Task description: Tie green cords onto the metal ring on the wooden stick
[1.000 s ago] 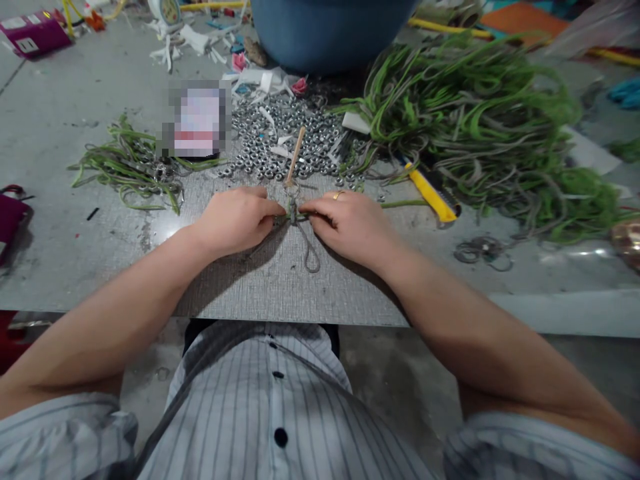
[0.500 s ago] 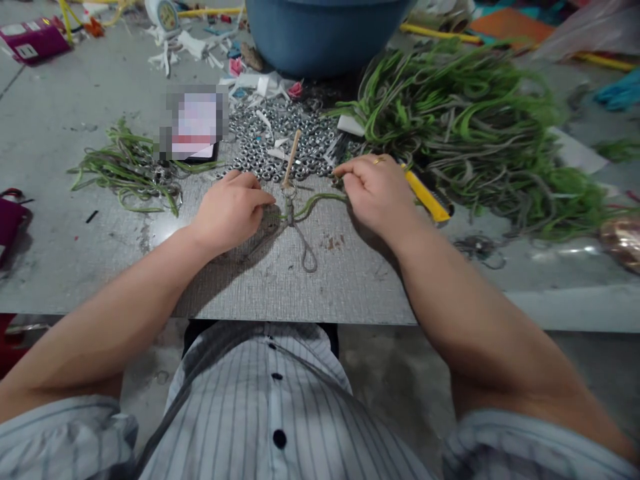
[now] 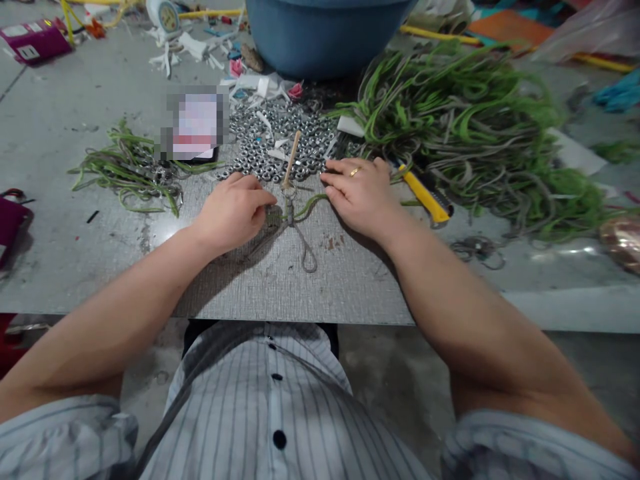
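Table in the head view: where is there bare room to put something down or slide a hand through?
Bare: the far-left stretch between the small cord bundle and the purple box; the near strip of table below the left hand, its grey cord loop and right hand. Crowded: metal rings, blue tub, big green cord heap, yellow knife.

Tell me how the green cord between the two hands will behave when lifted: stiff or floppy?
Probably floppy: the green cord bends in a loose curve on the table, like the tangled pile of cords. It looks thin, so likely light. It seems joined to the grey loop, so that may drag along.
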Demonstrator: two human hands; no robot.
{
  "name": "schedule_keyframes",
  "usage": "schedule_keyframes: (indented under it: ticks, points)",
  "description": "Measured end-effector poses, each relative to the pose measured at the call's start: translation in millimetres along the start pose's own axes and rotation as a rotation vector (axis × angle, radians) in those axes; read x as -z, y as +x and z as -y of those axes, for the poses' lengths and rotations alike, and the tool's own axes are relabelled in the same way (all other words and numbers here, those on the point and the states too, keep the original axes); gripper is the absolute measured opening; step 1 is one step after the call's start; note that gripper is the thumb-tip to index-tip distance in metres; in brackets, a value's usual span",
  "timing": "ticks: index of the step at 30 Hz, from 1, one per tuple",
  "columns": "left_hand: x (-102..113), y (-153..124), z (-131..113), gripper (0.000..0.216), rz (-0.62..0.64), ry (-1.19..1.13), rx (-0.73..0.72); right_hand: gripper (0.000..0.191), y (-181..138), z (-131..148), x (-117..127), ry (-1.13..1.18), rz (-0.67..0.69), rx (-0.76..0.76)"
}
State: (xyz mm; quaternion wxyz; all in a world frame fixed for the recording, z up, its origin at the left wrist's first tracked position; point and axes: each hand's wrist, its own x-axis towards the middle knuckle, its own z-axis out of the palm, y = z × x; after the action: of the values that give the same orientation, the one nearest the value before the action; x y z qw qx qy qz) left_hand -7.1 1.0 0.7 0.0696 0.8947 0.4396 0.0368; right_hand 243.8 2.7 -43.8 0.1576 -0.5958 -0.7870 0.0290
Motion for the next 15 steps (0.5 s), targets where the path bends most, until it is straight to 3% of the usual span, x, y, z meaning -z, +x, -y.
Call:
schedule_keyframes:
  ticks: [8,15]
  points:
    - [-5.4,-0.1,5.3,0.046,-0.040,-0.026,-0.026,0.043,1.4,0.9,-2.5,-0.034,-0.014,-0.025]
    - [-18.7,2.1,16.0,0.040,-0.228,-0.090,-0.146,0.039,-3.7,-1.8,-4.0,0.105,-0.188,0.123]
